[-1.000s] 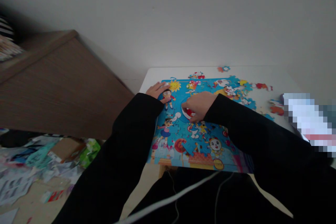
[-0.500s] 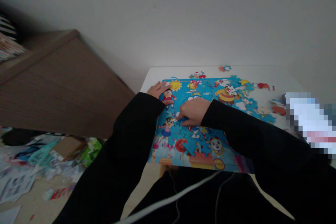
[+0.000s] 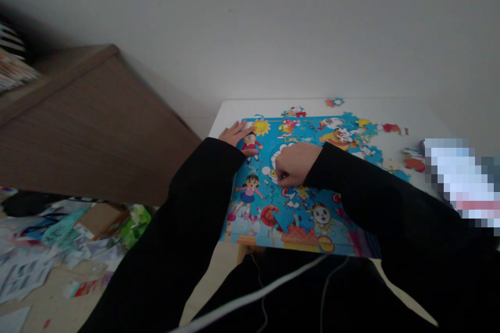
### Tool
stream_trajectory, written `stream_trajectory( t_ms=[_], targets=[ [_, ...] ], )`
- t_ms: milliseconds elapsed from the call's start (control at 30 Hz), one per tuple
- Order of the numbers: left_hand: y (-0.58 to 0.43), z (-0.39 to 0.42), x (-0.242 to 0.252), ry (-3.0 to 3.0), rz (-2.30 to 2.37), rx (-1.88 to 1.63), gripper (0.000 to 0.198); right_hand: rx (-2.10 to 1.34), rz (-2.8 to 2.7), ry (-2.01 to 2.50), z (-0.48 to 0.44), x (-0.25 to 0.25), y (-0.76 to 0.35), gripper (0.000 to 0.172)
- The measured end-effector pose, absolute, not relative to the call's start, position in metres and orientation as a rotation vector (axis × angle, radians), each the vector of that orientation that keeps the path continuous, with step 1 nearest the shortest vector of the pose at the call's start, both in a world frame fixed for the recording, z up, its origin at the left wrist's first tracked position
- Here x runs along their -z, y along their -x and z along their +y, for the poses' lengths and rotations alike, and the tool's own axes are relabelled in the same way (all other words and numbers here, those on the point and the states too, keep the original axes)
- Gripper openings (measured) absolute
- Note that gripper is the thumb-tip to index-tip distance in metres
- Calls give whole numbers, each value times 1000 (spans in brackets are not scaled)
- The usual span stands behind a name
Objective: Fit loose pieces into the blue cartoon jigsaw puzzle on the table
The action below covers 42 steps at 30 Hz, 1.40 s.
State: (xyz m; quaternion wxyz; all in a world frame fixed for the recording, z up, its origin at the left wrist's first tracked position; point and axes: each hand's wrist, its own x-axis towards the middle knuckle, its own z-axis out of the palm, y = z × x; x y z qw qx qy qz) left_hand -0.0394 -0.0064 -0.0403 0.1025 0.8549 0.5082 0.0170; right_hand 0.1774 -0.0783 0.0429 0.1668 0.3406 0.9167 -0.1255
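A blue cartoon jigsaw puzzle (image 3: 312,208) lies on a small white table (image 3: 234,109). My left hand (image 3: 237,134) rests flat on the puzzle's far left corner, fingers stretched out beside a sun picture. My right hand (image 3: 296,163) sits on the middle of the puzzle with its fingers curled down, pressing on or pinching a piece that I cannot make out. Both arms are in black sleeves.
Loose puzzle pieces (image 3: 390,128) lie scattered on the table's right and far side. A brown wooden cabinet (image 3: 86,125) stands to the left. Papers and boxes (image 3: 58,239) litter the floor. White cables (image 3: 273,286) cross my lap. A blurred-out patch (image 3: 461,182) is at right.
My right hand slid left over the puzzle's middle, then came back slightly right with fingers curled under. My left hand stayed on the corner.
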Motion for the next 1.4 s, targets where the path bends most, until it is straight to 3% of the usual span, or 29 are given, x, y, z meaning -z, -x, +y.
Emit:
stream_trajectory(
  t_ms=[433, 700, 1133, 1400],
  targets=[
    [37, -9, 37, -2489, 1501, -50, 79, 484, 2820, -627, -88, -31, -169, 31],
    [40, -8, 39, -2501, 1512, -54, 78, 500, 2748, -680, -84, -31, -171, 21],
    [40, -6, 44, -2502, 1565, -85, 82, 516, 2706, -754, -79, -43, -181, 24],
    [39, -6, 44, -2489, 1575, -62, 81, 435, 2660, -1209, -40, -71, -238, 27]
  ],
)
